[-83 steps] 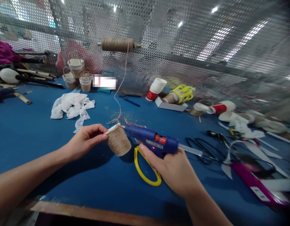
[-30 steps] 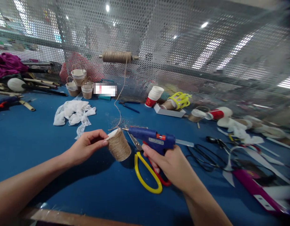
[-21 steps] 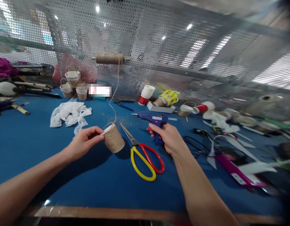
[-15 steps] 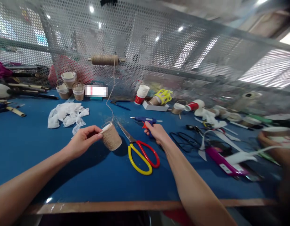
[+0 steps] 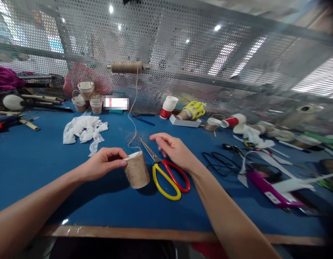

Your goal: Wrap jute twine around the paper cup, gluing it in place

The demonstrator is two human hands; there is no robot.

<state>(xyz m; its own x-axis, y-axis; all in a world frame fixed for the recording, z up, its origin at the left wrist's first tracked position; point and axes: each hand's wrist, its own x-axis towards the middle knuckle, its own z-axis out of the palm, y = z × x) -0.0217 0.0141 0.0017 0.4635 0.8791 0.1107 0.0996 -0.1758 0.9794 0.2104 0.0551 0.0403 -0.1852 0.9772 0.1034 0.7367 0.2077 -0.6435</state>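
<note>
My left hand (image 5: pixel 103 163) pinches the rim of a twine-wrapped paper cup (image 5: pixel 137 172), which is tilted above the table. A strand of twine (image 5: pixel 133 124) runs from the cup's top up to a twine spool (image 5: pixel 126 67) on the mesh panel. My right hand (image 5: pixel 173 149) is open, its index finger stretched out to the left, and I see nothing in it. Below and beside it lie large scissors (image 5: pixel 166 172) with one yellow and one red handle, blades slightly apart, pointing away from me. The blue glue gun seen earlier is out of sight, perhaps behind my right hand.
White lace (image 5: pixel 84 129) lies at left, before several small twine baskets (image 5: pixel 85 90). Stacked paper cups (image 5: pixel 169 107) and a white box (image 5: pixel 185 121) stand at the back. Black cable (image 5: pixel 219 163) and a purple tool (image 5: pixel 274 189) lie right. Perforated metal panel (image 5: pixel 155 39) behind.
My right hand has let go of the glue gun and its fingers have opened. The cup in my left hand is lower, nearer the scissors and more upright. The view has shifted slightly.
</note>
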